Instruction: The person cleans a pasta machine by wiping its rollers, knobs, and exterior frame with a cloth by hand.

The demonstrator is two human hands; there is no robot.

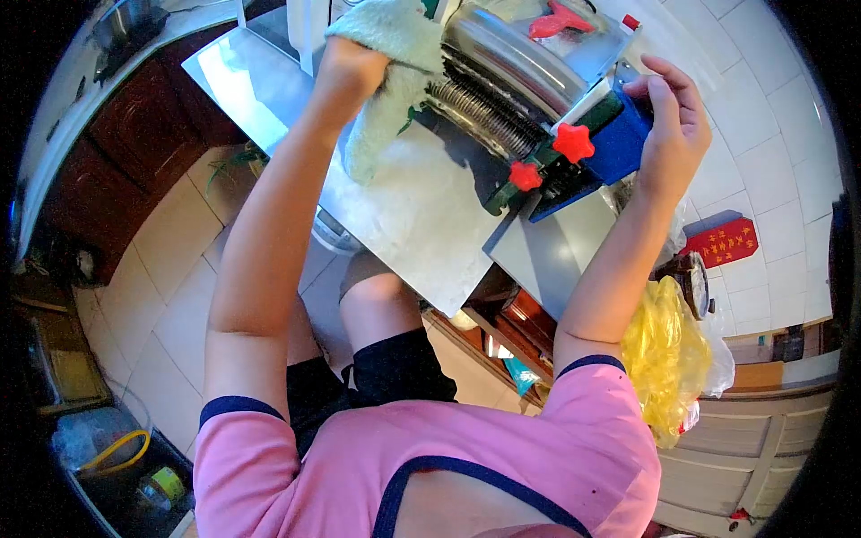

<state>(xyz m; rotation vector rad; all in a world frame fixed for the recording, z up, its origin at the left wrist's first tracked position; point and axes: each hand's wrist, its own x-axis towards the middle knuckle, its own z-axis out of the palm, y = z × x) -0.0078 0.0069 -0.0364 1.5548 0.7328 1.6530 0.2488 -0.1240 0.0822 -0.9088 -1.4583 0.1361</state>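
My left hand (357, 70) is wrapped round a pale green cloth (366, 143), which drapes over the left end of a machine and hangs down in front. The machine has a shiny metal cylinder (516, 56), dark ridged rollers (489, 112) and two red star-shaped knobs, one higher (573, 142) and one lower (526, 176). Beside the machine's blue right side (619, 143), my right hand (674, 117) is raised with its fingers bent and apart, holding nothing visible. A pale tabletop (413, 233) lies under the machine.
A red object (560, 20) lies behind the cylinder. Yellow plastic bags (665, 359) hang at the right, below a red sign (722, 242) on the tiled wall. A shelf (502, 341) stands under the table. At the lower left is a dark bin (126, 484).
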